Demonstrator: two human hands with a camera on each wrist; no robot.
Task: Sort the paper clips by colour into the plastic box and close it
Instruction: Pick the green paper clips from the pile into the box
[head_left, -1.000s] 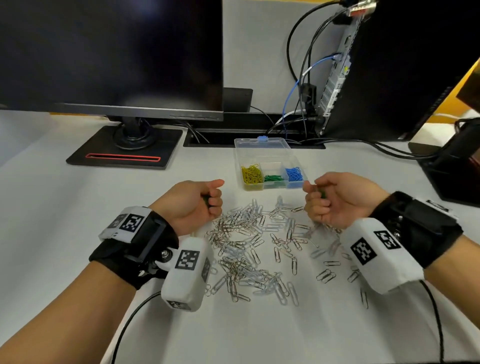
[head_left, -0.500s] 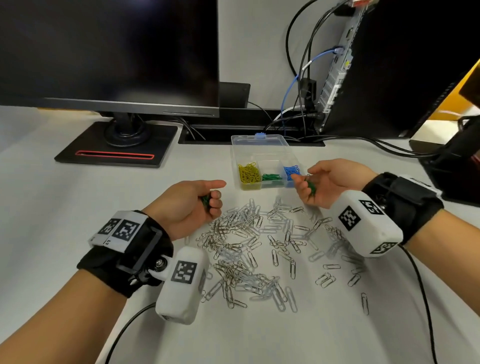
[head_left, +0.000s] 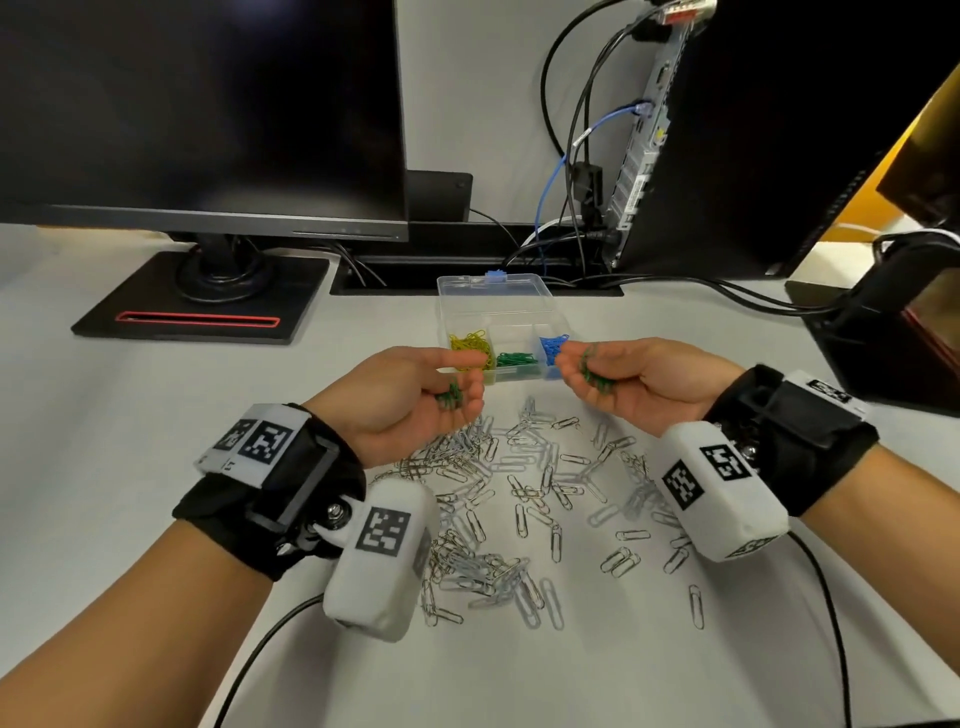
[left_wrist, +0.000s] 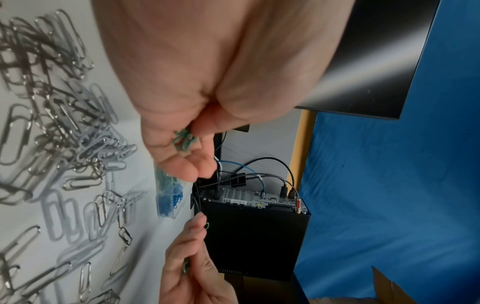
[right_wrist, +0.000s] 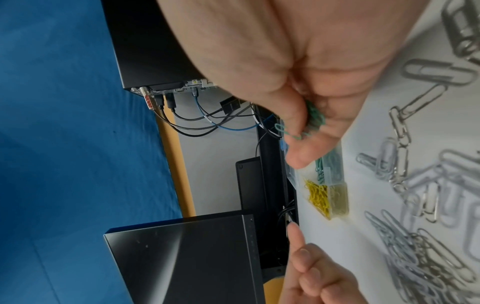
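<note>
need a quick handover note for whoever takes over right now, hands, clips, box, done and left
Left hand: palm up, fingers loosely curled round a small bunch of green clips.
Right hand: palm up, cupping more green clips.
Plastic box: open on the desk just beyond both hands, with yellow clips in the left compartment, green in the middle, blue on the right.
Done: some of each colour is in the box.
Left: drop both handfuls into the middle compartment, deal with the silver clips spread on the desk, close the lid.
</note>
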